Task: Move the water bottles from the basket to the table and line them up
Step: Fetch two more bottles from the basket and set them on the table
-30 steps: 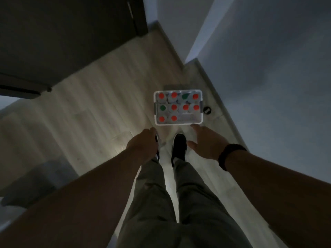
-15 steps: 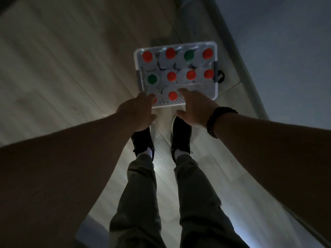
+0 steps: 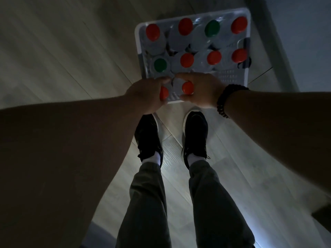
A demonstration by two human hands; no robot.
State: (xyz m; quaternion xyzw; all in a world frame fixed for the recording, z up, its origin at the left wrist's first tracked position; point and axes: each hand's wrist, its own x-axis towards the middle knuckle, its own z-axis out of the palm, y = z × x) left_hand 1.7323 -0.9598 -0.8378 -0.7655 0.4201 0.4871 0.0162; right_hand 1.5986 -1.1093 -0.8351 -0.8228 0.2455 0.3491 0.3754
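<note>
A white plastic basket point(image 3: 138, 49) sits on the wooden floor just ahead of my feet, packed with several upright clear water bottles, most with red caps and two with green caps point(image 3: 160, 64). My left hand point(image 3: 145, 93) curls around the red-capped bottle point(image 3: 164, 93) at the basket's near left corner. My right hand point(image 3: 200, 90), a bead bracelet on its wrist, wraps fingers and thumb around the neighbouring red-capped bottle point(image 3: 187, 87) in the near row. The bottles' bodies are mostly hidden from above. No table is in view.
The room is dim. My two dark shoes point(image 3: 148, 135) stand right behind the basket. A grey wall and baseboard point(image 3: 275, 51) run close along the basket's right side. Bare wooden floor point(image 3: 62, 59) lies to the left.
The camera has dropped closer to the basket. Both hands moved forward from the basket's near edge and closed around the two near-row red-capped bottles.
</note>
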